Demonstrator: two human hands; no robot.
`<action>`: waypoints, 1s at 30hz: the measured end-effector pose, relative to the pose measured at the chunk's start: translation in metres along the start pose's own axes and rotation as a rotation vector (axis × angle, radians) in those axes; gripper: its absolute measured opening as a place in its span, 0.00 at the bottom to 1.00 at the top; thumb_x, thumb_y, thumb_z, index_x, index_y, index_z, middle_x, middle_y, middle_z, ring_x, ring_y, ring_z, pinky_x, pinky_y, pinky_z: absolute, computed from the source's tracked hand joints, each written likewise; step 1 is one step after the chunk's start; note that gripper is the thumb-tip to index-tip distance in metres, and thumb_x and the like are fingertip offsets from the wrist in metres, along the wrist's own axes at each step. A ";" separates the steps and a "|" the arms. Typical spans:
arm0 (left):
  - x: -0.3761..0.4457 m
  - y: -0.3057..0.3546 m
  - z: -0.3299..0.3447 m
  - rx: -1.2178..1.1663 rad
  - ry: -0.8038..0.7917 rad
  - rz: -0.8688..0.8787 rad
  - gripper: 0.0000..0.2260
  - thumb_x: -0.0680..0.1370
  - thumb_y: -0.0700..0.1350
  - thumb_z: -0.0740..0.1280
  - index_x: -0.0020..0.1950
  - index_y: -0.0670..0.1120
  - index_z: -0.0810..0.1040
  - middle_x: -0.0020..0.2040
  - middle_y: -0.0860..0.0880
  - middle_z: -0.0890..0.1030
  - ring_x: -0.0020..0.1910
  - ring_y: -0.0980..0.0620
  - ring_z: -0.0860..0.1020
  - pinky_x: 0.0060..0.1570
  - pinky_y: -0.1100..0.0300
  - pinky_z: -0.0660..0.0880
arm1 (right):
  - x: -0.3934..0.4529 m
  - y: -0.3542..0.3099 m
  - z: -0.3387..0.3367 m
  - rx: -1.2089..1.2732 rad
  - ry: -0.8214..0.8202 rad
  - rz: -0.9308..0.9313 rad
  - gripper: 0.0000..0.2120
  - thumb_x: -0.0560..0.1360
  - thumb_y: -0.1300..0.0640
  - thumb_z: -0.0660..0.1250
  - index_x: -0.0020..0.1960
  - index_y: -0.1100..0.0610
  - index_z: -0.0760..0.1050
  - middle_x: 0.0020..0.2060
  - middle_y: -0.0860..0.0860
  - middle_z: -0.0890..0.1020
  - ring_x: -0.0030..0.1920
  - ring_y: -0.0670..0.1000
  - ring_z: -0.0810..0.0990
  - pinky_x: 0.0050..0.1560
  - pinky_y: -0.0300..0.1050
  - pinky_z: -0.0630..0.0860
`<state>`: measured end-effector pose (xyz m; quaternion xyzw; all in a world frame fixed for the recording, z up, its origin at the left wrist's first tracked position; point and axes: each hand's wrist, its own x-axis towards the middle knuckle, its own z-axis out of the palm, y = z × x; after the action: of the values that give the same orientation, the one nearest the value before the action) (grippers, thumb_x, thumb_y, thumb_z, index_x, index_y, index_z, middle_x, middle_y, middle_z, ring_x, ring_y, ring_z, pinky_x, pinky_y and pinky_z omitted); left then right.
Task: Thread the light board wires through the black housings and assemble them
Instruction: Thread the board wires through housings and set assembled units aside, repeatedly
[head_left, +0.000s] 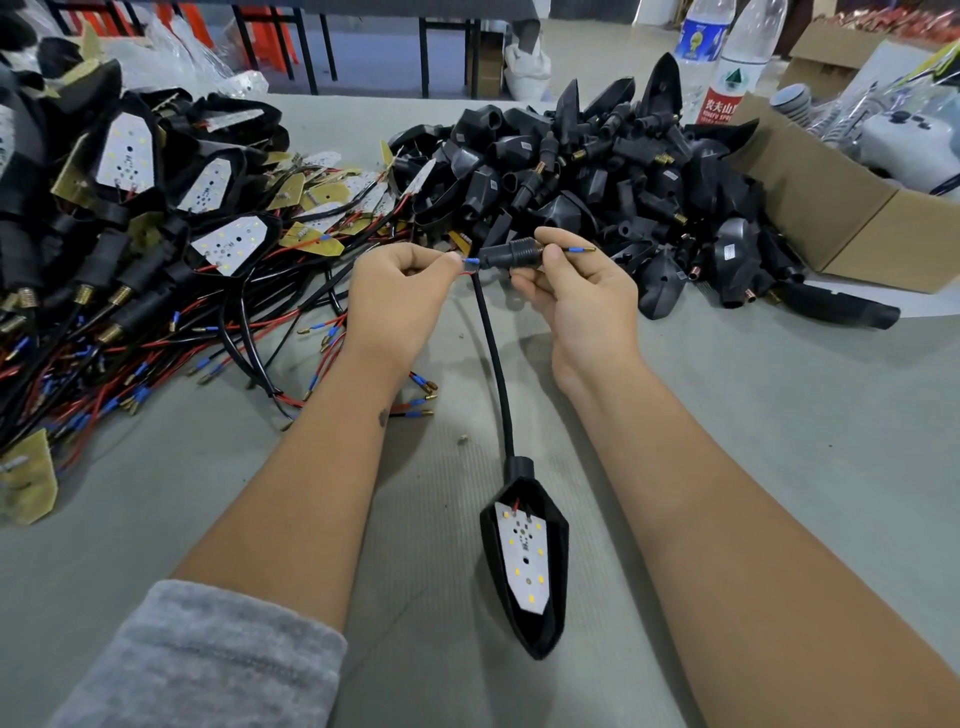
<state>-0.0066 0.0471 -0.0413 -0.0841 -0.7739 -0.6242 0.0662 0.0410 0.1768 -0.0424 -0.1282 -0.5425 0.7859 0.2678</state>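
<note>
The thin, floppy wire (470, 261) is pinched near its blue tip by the left hand (397, 291) while the small black sleeve (511, 254) is gripped by the right hand (582, 296) above the counter (779, 415), so a hold close to the tip is probably best (the light housing (524, 566) dangles below on its cable).

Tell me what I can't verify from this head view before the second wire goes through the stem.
- Red wire tip: where the left hand pinches it, the fingers cover it.
- Black stem piece: its bore and the wire's path inside, hidden by its wall and the right hand.
- Solder joints on the light board: too small.
- Water bottles: tops cut off by the upper edge.
</note>
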 end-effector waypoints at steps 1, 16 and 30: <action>0.000 -0.001 0.000 -0.004 -0.002 -0.003 0.08 0.77 0.47 0.69 0.39 0.47 0.82 0.37 0.45 0.77 0.31 0.57 0.70 0.30 0.70 0.70 | 0.000 0.000 0.000 0.015 0.002 0.008 0.11 0.81 0.68 0.59 0.49 0.59 0.79 0.41 0.55 0.82 0.37 0.48 0.81 0.46 0.39 0.82; -0.001 -0.005 -0.002 -0.052 -0.082 0.133 0.08 0.76 0.43 0.71 0.38 0.52 0.80 0.32 0.54 0.75 0.29 0.63 0.69 0.33 0.71 0.69 | 0.004 -0.001 -0.006 -0.047 -0.069 -0.053 0.10 0.81 0.67 0.60 0.48 0.59 0.80 0.43 0.57 0.84 0.38 0.49 0.83 0.44 0.39 0.80; -0.003 0.001 0.004 -0.269 -0.044 0.033 0.05 0.80 0.42 0.64 0.46 0.50 0.76 0.33 0.57 0.82 0.36 0.59 0.81 0.36 0.66 0.77 | 0.003 -0.002 -0.002 0.003 -0.011 0.025 0.10 0.81 0.67 0.60 0.47 0.61 0.78 0.43 0.57 0.82 0.34 0.48 0.82 0.44 0.40 0.81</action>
<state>-0.0038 0.0513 -0.0417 -0.1185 -0.6832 -0.7190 0.0475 0.0402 0.1802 -0.0410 -0.1303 -0.5411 0.7906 0.2551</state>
